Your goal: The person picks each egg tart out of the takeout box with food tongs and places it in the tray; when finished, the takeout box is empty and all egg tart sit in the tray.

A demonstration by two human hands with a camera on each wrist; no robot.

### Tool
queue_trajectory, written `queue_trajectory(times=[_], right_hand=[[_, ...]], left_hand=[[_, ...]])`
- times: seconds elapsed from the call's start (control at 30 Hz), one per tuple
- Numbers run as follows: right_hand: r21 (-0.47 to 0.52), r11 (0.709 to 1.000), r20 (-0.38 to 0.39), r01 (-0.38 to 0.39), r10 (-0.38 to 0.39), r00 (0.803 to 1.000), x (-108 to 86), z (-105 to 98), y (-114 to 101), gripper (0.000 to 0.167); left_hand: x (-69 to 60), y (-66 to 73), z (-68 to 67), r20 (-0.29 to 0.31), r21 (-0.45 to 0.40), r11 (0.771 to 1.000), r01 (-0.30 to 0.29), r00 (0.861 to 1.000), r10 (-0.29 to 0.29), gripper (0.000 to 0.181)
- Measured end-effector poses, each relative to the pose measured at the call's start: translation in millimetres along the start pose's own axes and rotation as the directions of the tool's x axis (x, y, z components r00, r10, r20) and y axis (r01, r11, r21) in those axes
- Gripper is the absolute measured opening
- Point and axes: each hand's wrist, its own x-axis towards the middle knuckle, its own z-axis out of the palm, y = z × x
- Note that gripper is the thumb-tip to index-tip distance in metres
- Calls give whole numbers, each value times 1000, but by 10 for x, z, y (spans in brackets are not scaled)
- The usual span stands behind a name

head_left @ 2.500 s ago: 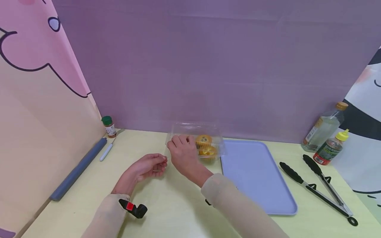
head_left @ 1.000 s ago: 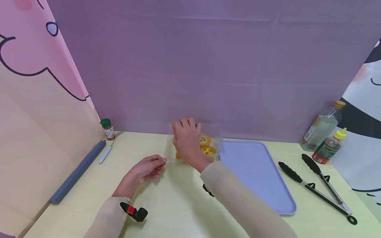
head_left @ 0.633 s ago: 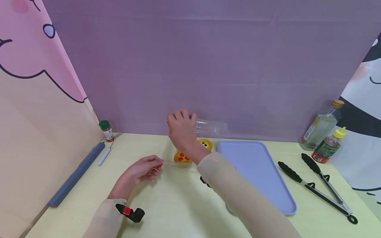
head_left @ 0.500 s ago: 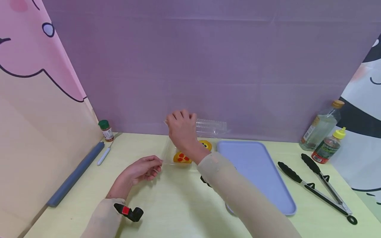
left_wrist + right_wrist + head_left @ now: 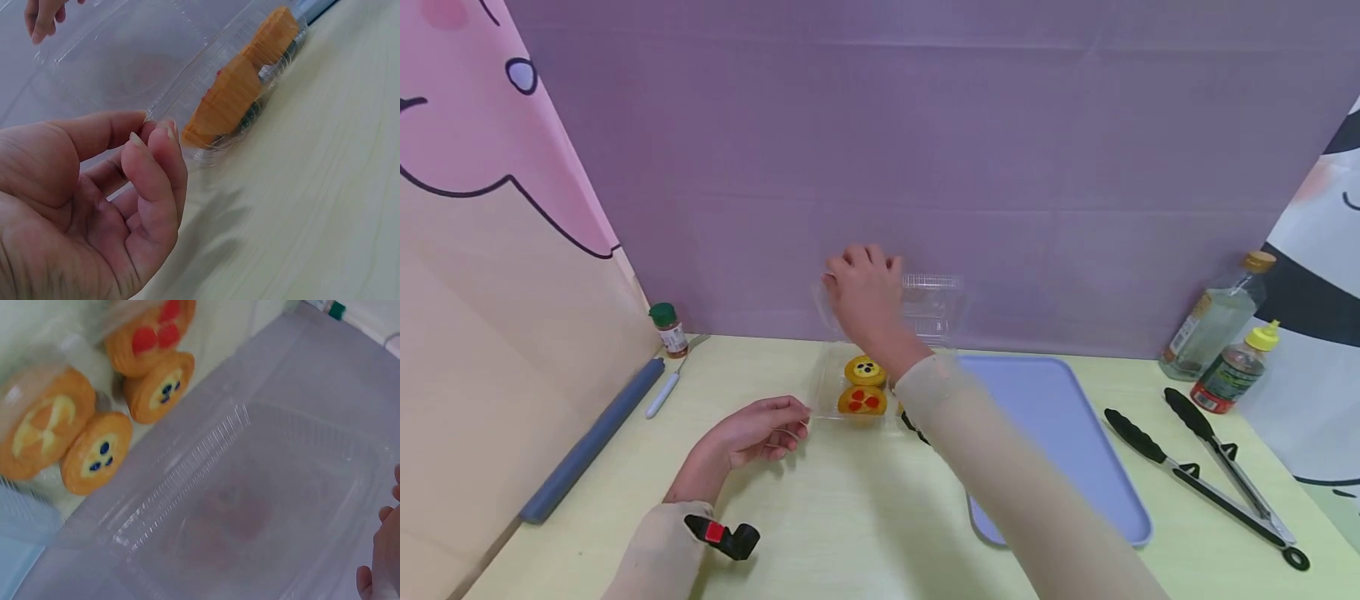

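A clear plastic clamshell container (image 5: 823, 392) stands at the back of the table. Its lid (image 5: 294, 506) is swung up against the purple backdrop. Inside lie several small tarts, one with red spots (image 5: 862, 401) and one with a dotted face (image 5: 865, 371); the right forearm hides others. My left hand (image 5: 767, 429) pinches the container's front left corner between thumb and forefinger, as the left wrist view shows. My right hand (image 5: 867, 296) is at the lid's upper left edge, its fingers curled on it; the fingertips are partly hidden.
A lavender tray (image 5: 1060, 442) lies right of the container. Beyond it are black-tipped tongs (image 5: 1217, 483), a clear bottle (image 5: 1217, 317) and a yellow-capped bottle (image 5: 1232, 371). On the left are a green-capped jar (image 5: 670, 329), a white-handled tool (image 5: 662, 394) and a blue roll (image 5: 595, 442).
My right hand has risen, swinging the lid up and back from over the tarts, which now show uncovered. My left hand has kept its pinch on the corner, shifting slightly.
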Motion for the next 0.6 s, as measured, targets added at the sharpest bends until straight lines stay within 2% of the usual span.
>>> queue_trajectory(times=[0.17, 0.33, 0.47, 0.6], right_hand=[[149, 980, 85, -131, 120, 989, -7, -91, 190, 28], [299, 919, 122, -255, 228, 966, -211, -38, 471, 30], [375, 878, 143, -298, 263, 954, -391, 6, 717, 32], [414, 860, 148, -300, 262, 954, -515, 53, 956, 34]], left_hand=[[-10, -1, -19, 4, 19, 1000, 4, 1000, -4, 24], [-18, -13, -32, 5, 40, 999, 3, 1000, -3, 26], [-17, -1, -30, -1, 39, 999, -2, 1000, 2, 26], [-9, 22, -22, -17, 40, 999, -3, 1000, 3, 28]])
